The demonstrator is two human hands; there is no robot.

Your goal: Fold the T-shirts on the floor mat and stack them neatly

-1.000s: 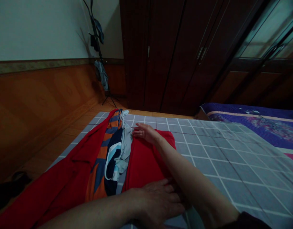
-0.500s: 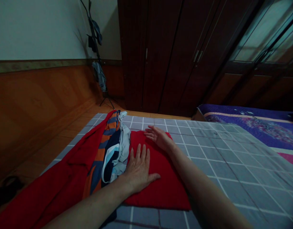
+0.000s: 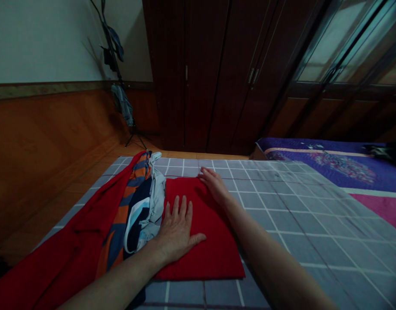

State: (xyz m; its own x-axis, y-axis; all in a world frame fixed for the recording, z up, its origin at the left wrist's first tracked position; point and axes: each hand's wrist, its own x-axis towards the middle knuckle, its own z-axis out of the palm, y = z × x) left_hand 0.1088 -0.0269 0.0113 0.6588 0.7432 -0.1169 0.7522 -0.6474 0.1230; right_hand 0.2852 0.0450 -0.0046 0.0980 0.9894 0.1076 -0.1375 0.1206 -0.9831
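Note:
A folded red cloth (image 3: 211,232) lies flat on a grey checked mat (image 3: 282,215). My left hand (image 3: 177,230) rests palm down on its left part, fingers spread, with the thumb pointing right. My right hand (image 3: 215,185) lies on the cloth's far edge, fingers partly over the mat. Neither hand grips anything. Left of the cloth, a crumpled pale grey garment (image 3: 156,193) lies against a striped orange and navy garment (image 3: 130,215). A long red garment (image 3: 72,237) spreads beyond them, reaching the mat's left edge and the floor.
A dark wooden wardrobe (image 3: 198,73) stands beyond the mat, with glazed cabinet doors (image 3: 340,47) to its right. A purple quilted bed (image 3: 330,163) lies at the right. A clothes stand (image 3: 117,77) stands by the wood-panelled wall (image 3: 49,142).
My left hand has moved from the cloth's near side onto its top, and more of the red cloth now shows. My right hand has shifted right along the far edge. The view has turned slightly left.

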